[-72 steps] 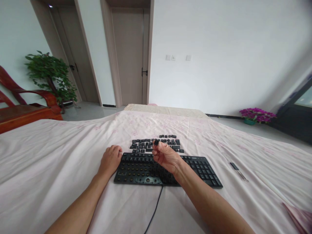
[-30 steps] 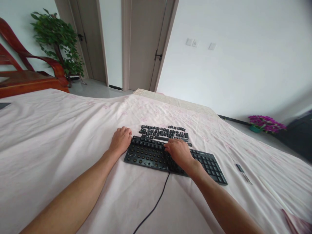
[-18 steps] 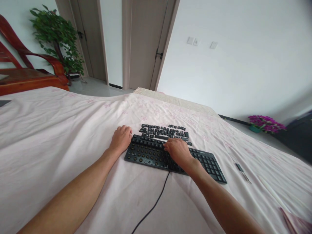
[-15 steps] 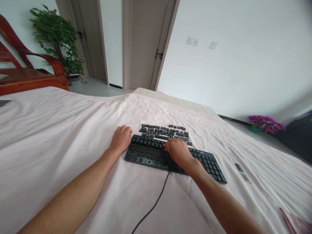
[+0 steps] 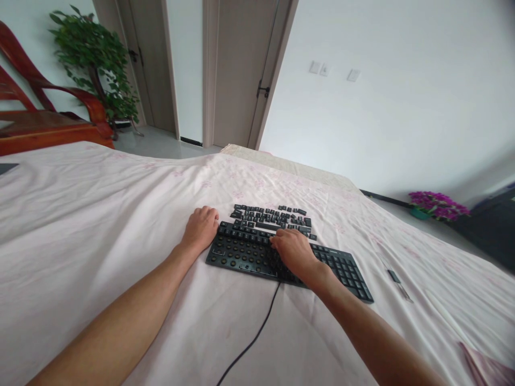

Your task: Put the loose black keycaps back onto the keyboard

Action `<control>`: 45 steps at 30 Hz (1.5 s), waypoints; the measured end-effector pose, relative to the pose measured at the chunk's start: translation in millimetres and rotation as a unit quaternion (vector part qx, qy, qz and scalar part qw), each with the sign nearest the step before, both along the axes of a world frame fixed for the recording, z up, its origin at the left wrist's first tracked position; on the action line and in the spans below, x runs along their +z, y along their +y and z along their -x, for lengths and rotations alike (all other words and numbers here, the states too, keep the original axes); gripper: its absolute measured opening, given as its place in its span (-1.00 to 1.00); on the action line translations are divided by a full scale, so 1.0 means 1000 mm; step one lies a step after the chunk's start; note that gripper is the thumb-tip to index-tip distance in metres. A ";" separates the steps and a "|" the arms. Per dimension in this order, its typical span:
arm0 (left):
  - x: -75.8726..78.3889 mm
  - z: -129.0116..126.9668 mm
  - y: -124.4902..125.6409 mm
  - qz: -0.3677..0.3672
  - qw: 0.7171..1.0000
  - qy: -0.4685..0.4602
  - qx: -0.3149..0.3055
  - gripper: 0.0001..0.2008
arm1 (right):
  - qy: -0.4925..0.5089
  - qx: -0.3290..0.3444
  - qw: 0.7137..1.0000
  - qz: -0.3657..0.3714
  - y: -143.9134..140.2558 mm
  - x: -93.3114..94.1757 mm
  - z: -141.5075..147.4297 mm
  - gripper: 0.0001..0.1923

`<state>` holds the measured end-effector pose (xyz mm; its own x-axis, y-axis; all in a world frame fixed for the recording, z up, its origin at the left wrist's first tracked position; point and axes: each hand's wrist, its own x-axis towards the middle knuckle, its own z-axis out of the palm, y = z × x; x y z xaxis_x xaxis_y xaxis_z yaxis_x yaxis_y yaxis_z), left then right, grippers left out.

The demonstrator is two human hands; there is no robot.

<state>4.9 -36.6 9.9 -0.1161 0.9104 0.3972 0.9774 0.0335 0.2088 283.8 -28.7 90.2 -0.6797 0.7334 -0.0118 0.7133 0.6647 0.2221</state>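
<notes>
Head camera: a person's two bare hands work at a black keyboard (image 5: 340, 271), which lies slightly askew on a rumpled sheet (image 5: 181, 321), its left and middle part largely stripped to bare sockets. The left hand (image 5: 201, 228), fingers curled, rests at the keyboard's upper left corner; whether it grips the edge cannot be told. The right hand (image 5: 293, 249) bends over the upper rows, its fingertips at the keys, and what they pinch, if anything, is hidden beneath the hand.

Just beyond the keyboard's far edge lie the loose keys (image 5: 263, 217) in rough rows, a long key (image 5: 267, 227) nearest. The risks, by judgement: the soft, creased cloth could let the keyboard slide under uneven pressure, nudging those rows out of order; a key seated crooked or in the wrong socket could jam; a knock from the right wrist could scatter the small pieces into the folds. A tug on the cable (image 5: 257, 335), running toward the person, could drag everything askew.

A wire tool (image 5: 394, 276) lies to the right on the pale pink, flower-printed fabric. Behind stand a wooden chair (image 5: 48, 120), a leafy plant (image 5: 92, 51), a closed door (image 5: 243, 75) and a white wall (image 5: 382, 123), with purple flowers (image 5: 438, 203) at its foot.
</notes>
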 end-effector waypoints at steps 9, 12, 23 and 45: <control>0.002 -0.001 -0.002 -0.002 1.000 -0.008 -0.001 -0.87 | -0.022 -0.026 0.997 -0.073 -0.027 -0.020 0.003 -0.68; 0.003 -0.002 -0.002 0.004 1.000 -0.011 0.002 -0.86 | -0.010 -0.033 0.996 -0.082 -0.029 -0.024 0.001 -0.63; 0.002 -0.001 -0.001 0.011 1.000 -0.004 0.007 -0.86 | 0.066 -0.047 0.996 -0.039 -0.012 -0.024 -0.007 -0.71; 0.002 -0.001 -0.002 0.006 1.000 -0.003 0.001 -0.86 | 0.004 -0.047 0.998 -0.047 -0.029 -0.021 0.000 -0.61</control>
